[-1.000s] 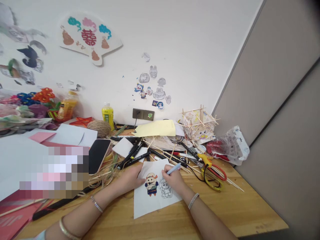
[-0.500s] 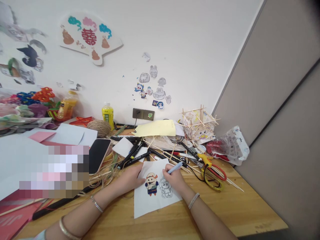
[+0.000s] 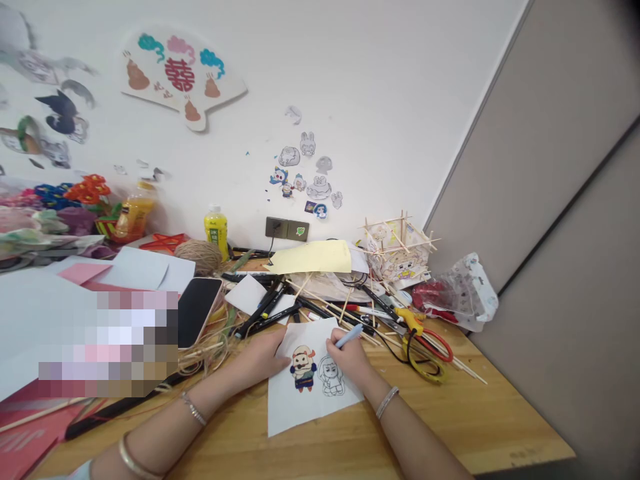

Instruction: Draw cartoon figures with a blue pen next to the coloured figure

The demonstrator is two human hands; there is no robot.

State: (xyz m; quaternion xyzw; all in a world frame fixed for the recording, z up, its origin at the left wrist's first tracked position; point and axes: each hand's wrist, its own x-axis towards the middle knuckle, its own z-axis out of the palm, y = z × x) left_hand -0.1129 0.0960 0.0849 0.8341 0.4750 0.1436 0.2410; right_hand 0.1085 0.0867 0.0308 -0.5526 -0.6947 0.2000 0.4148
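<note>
A white sheet of paper [image 3: 290, 420] lies slightly turned on the wooden table in front of me. On its left half is a coloured cartoon figure [image 3: 303, 370] with blue and orange parts. Beside it stands a black outline figure [image 3: 331, 377], uncoloured. My left hand [image 3: 267, 357] holds the paper by its left edge, thumb over the sheet; its other fingers are partly hidden. My right hand [image 3: 347, 357] is closed around a light blue pen [image 3: 350, 336] above the outline figure's upper right. The pen's tip is hidden behind my fingers.
Black markers [image 3: 265, 310], wooden sticks [image 3: 345, 303] and yellow-handled scissors [image 3: 413, 320] crowd the area behind the paper. A phone [image 3: 200, 312], twine ball [image 3: 199, 255] and yellow bottle [image 3: 216, 232] are to the left. At right lie a clear plastic bag [image 3: 463, 290] and a stick frame [image 3: 400, 247].
Almost nothing differs. My right hand and the pen have shifted very slightly; the paper and my left hand stay in place.
</note>
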